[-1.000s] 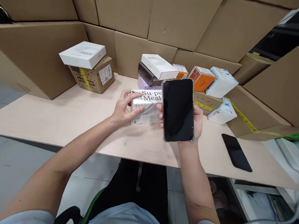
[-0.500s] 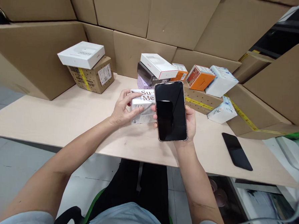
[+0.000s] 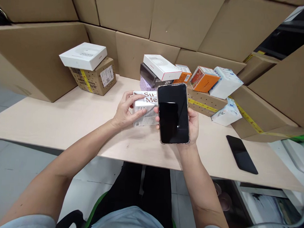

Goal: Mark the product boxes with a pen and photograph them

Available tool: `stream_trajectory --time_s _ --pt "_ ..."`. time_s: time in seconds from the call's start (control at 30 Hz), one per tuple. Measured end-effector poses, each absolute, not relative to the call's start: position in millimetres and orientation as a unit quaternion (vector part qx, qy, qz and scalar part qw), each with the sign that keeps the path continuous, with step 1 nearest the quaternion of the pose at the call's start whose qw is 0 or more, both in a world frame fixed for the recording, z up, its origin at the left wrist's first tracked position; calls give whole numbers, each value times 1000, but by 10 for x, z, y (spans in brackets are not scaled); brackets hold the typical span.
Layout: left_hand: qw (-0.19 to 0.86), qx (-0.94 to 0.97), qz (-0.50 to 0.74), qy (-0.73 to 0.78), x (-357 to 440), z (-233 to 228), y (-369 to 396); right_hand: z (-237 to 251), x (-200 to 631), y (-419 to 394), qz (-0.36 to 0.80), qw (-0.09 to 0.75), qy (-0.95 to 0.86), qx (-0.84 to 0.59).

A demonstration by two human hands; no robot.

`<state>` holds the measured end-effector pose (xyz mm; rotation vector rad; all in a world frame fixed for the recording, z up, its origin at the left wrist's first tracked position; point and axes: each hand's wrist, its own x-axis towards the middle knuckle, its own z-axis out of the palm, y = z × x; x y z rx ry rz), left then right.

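While left hand [image 3: 124, 113] fingers clasp the white box [image 3: 145, 108], right hand [image 3: 192, 124] fingers grip the phone [image 3: 173, 113] upright.

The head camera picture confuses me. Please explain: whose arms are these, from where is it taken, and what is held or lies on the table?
The camera sits on a person's head and looks down, so both arms are that person's own. The left hand grips a white printed box resting on the pale table. The right hand holds a phone, screen dark, above the table. Another dark phone lies flat to the right. Small product boxes stand behind, with big cardboard cartons around.
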<state>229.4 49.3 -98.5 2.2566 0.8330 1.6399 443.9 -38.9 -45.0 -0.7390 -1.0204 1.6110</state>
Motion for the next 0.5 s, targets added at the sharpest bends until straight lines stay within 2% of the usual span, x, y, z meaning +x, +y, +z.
stream_trajectory --time_s 0.27,0.5 --pt "114 771 554 294 2281 -1010 522 -390 4533 -394 625 536 -449 -346" --pt "109 778 523 330 2253 -967 497 -367 4955 -306 515 677 -400 -340"
